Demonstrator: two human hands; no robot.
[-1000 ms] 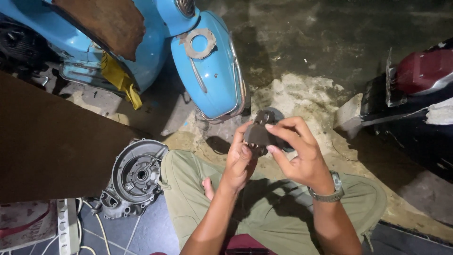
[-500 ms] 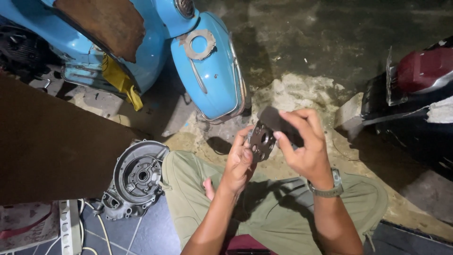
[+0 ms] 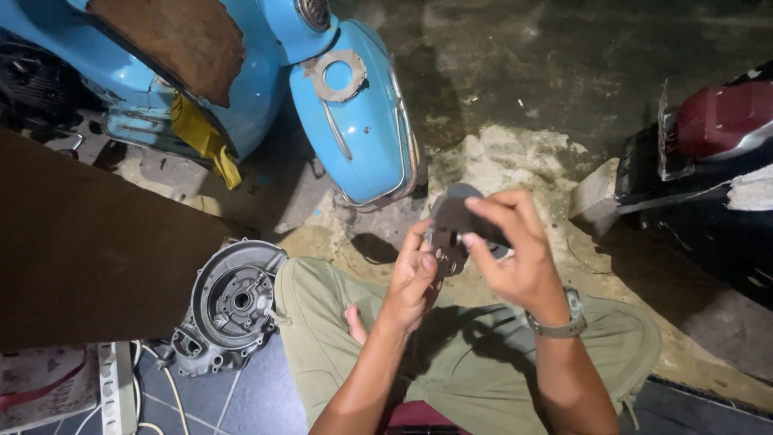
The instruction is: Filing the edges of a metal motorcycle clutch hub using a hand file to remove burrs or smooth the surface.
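Observation:
I sit cross-legged in olive trousers on the floor. My left hand [image 3: 415,278] pinches a small dark metal engine part [image 3: 448,256] from the left. My right hand [image 3: 515,250], a watch on its wrist, grips a dark round piece [image 3: 463,213] at the top of that same part, fingers curled over it. Both hands are held together above my knees. What lies between the two pieces is hidden by my fingers.
A grey engine casing [image 3: 233,302] lies by my left knee. A light blue scooter [image 3: 346,121] stands ahead on the left, with a yellow rag [image 3: 201,137] hanging from it. A dark motorbike with a red tail light [image 3: 717,121] is at the right. A brown board [image 3: 88,250] covers the left side.
My right hand has turned and shifted on the dark round piece, lifting it up and over the part. My left hand has stayed at the part's left side.

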